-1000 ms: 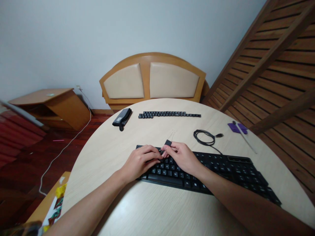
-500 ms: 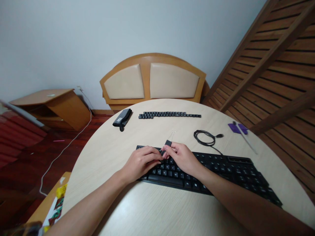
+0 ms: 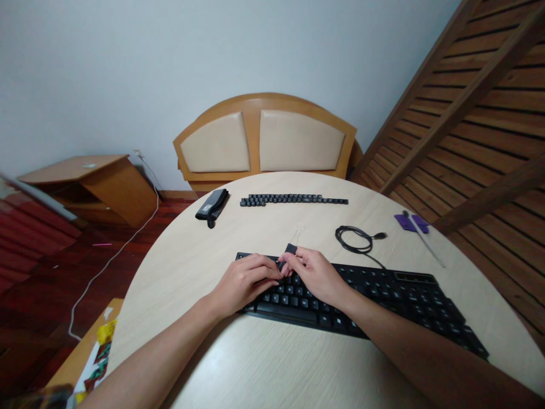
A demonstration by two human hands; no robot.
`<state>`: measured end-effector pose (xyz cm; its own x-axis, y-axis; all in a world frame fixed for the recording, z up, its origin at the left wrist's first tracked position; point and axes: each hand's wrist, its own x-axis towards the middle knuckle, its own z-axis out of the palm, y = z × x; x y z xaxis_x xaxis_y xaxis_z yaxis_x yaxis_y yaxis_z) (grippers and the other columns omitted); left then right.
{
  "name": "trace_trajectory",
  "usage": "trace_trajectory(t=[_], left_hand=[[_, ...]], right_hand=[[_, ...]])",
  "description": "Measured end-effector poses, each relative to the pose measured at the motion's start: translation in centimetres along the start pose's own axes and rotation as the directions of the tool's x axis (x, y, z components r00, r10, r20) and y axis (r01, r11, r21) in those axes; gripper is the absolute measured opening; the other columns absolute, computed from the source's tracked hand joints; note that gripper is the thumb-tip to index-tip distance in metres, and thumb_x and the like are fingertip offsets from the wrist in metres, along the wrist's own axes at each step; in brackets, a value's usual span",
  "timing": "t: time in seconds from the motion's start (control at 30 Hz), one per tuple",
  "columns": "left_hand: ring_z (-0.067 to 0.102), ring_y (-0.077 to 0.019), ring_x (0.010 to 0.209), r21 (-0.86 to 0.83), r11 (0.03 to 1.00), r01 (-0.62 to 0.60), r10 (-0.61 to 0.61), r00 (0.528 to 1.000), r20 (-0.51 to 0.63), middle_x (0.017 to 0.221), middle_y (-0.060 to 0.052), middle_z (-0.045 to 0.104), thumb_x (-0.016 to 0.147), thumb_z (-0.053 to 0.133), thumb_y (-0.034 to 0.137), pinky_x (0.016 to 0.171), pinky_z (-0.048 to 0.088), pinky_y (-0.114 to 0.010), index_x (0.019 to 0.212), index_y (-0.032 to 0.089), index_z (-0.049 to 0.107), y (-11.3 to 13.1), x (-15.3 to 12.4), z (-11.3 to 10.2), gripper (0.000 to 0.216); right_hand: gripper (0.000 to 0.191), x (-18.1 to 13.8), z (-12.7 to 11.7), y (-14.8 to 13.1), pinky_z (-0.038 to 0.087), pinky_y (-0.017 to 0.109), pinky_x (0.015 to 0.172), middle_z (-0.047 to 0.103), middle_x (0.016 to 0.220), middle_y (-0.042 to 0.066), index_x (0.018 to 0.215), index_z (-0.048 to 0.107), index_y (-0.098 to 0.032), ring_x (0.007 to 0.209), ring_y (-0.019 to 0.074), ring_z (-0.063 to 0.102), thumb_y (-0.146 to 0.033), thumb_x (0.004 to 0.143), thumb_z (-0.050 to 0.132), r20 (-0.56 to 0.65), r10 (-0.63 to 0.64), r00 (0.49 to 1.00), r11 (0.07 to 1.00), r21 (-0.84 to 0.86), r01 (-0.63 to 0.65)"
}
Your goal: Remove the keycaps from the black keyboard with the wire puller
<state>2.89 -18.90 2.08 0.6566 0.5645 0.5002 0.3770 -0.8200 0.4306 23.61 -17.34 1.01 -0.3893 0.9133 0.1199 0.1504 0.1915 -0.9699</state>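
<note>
A black keyboard [image 3: 293,314] lies across the near part of the table, with bare patches among its keys. My right hand [image 3: 317,275] is closed on a keycap puller [image 3: 291,248], a small black handle with thin wire loops sticking out at its far end. The puller is tilted over the keyboard's upper left area. My left hand [image 3: 251,279] rests on the keyboard's left end, fingers curled together and tips touching near the right fingertips. What its fingertips pinch, if anything, is hidden.
Rows of loose black keycaps [image 3: 293,199] stand at the back of the table. A dark folded pouch [image 3: 212,205] lies back left. The coiled USB cable [image 3: 355,241] sits behind the keyboard. On the right, a thin brush-like stick [image 3: 421,233] lies over a purple cloth [image 3: 404,222].
</note>
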Motion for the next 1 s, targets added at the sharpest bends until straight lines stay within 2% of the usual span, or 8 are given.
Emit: trace_trajectory(t=[0.6, 0.77, 1.0], left_hand=[[0.064, -0.0168, 0.095, -0.069, 0.997, 0.025, -0.022, 0.999, 0.047, 0.1, -0.006, 0.068, 0.094, 0.058, 0.02, 0.082, 0.053, -0.031, 0.1, 0.019, 0.066, 0.03, 0.0, -0.04, 0.01], [0.064, -0.0176, 0.096, -0.134, 0.99, 0.051, -0.05, 0.999, 0.012, 0.099, -0.007, 0.068, 0.093, 0.06, 0.022, 0.084, 0.054, -0.031, 0.103, 0.019, 0.065, 0.17, -0.03, -0.07, 0.011], [0.063, -0.0177, 0.096, -0.124, 0.985, 0.121, -0.133, 0.986, -0.096, 0.1, -0.007, 0.066, 0.093, 0.06, 0.02, 0.084, 0.052, -0.032, 0.105, 0.019, 0.064, -0.21, 0.27, -0.36, 0.013]], right_hand=[[0.035, -0.21, 0.06, -0.13, 0.054, 0.029, 0.071, 0.072, 0.076, 0.005, 0.079, 0.066, -0.017, 0.074, 0.02, 0.07, -0.047, 0.092, 0.055, 0.002, 0.0, 1.0, 1.0, -0.017, 0.0], [0.034, -0.55, 0.05, 0.1, 0.052, 0.028, 0.07, 0.073, 0.08, 0.005, 0.081, 0.068, -0.018, 0.076, 0.0205, 0.069, -0.044, 0.095, 0.052, 0.006, -0.015, 1.0, 0.992, -0.124, 0.015], [0.035, -0.53, 0.16, 0.27, 0.054, 0.031, 0.073, 0.074, 0.082, 0.006, 0.086, 0.069, -0.019, 0.079, 0.0226, 0.07, -0.046, 0.095, 0.05, -0.003, -0.004, 1.0, 0.992, -0.129, 0.004]])
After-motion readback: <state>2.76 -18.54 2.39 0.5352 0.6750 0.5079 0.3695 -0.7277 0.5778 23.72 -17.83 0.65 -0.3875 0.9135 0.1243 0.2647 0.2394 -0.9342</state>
